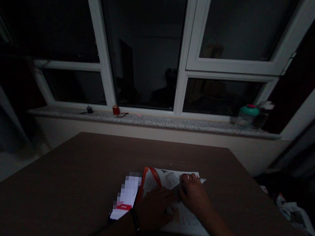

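A printed paper sheet (pixel 188 226) with red and orange patches lies on the table under both hands. Its upper right corner sticks up slightly beside my right hand. My left hand (pixel 156 206), with a dark band on the wrist, rests flat across the sheet, fingers stretched toward the right. My right hand (pixel 194 194) is closed at the paper's upper right part, with its fingers curled against it. Between the hands the paper is dark, and the exact grip is hard to see. Left of the sheet lies a lit phone (pixel 127 195), close to my left wrist.
The brown table (pixel 71 176) reaches toward a window. On the stone sill (pixel 157 121) stand a teal-lidded bottle (pixel 247 117), a second clear bottle (pixel 262 115), a small red jar (pixel 116 110) and a small dark item (pixel 89 109). Crumpled light material (pixel 294 213) lies beyond the right edge.
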{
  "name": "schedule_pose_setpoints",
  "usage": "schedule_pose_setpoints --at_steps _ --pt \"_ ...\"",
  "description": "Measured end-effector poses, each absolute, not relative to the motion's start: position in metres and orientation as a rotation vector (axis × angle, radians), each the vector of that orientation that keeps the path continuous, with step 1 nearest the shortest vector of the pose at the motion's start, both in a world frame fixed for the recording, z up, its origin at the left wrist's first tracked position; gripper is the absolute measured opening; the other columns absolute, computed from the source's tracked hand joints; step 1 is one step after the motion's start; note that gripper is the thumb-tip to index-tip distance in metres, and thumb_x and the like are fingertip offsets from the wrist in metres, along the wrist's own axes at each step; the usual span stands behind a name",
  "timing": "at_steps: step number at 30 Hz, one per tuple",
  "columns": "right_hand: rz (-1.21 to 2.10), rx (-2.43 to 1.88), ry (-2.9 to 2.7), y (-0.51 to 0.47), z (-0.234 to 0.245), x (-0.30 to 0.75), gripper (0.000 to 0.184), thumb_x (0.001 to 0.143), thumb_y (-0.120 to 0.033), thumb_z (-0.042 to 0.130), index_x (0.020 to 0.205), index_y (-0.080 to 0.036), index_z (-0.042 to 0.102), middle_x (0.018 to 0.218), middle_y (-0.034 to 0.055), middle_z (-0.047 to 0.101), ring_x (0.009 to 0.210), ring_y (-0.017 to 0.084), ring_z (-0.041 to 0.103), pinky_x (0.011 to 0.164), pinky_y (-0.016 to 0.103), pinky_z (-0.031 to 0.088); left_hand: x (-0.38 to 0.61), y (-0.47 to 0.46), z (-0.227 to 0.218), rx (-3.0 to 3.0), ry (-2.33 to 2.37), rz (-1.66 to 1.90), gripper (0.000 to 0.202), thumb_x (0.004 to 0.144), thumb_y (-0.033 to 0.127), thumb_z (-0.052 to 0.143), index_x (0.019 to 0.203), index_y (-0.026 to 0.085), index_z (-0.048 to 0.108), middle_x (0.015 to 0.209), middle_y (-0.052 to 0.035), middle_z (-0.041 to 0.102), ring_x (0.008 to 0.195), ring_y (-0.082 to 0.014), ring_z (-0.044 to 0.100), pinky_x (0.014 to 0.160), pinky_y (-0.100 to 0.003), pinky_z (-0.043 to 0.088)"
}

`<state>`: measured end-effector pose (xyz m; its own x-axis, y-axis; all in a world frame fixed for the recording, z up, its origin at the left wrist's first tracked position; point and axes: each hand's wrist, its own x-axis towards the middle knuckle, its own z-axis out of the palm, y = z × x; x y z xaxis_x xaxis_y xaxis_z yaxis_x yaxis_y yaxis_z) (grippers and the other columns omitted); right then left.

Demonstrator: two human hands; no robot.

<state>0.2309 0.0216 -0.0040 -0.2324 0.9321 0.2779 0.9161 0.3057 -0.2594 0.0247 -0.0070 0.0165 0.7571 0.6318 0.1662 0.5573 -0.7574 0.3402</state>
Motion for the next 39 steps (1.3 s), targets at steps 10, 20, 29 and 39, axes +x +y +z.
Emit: schedule_pose_setpoints --at_steps 10,20,29,39 --pt "0.045 -1.722 -2.231 0.014 0.010 0.232 0.005 0.084 -0.021 0.055 0.083 -0.020 0.061 0.086 0.0098 0.065 0.092 0.027 0.056 0.084 0.035 0.039 0.025 -0.004 0.023 2.744 1.169 0.294 0.018 0.094 0.033 0.058 0.111 0.024 0.059 0.114 -0.0045 0.062 0.106 -0.0270 0.055 0.096 -0.042 0.037" --pt "0.388 -1.636 -2.142 0.009 0.009 0.234 0.025 0.095 -0.036 0.049 0.084 -0.021 0.066 0.082 0.0045 0.065 0.078 0.019 0.062 0.068 0.027 0.041 0.013 0.005 0.013 2.683 1.379 0.344 0.030 0.099 0.033 0.053 0.128 0.025 0.056 0.135 -0.0072 0.054 0.121 -0.0292 0.047 0.103 -0.047 0.032" --pt "0.410 -1.404 -2.260 0.012 0.000 0.238 0.013 0.085 -0.016 0.054 0.090 -0.022 0.065 0.092 0.0035 0.062 0.086 0.018 0.060 0.075 0.025 0.043 0.012 0.007 0.014 2.680 1.350 0.394 0.028 0.101 0.030 0.050 0.127 0.024 0.056 0.137 -0.0070 0.053 0.124 -0.0274 0.047 0.105 -0.045 0.033" --pt "0.591 -1.210 -2.100 0.018 -0.016 0.251 0.028 0.091 -0.012 0.039 0.108 -0.021 0.060 0.104 0.0069 0.063 0.099 0.020 0.059 0.088 0.031 0.045 0.014 0.005 0.021 2.679 1.190 0.424 0.030 0.098 0.028 0.056 0.128 0.026 0.055 0.134 -0.0042 0.054 0.119 -0.0253 0.050 0.102 -0.041 0.035"
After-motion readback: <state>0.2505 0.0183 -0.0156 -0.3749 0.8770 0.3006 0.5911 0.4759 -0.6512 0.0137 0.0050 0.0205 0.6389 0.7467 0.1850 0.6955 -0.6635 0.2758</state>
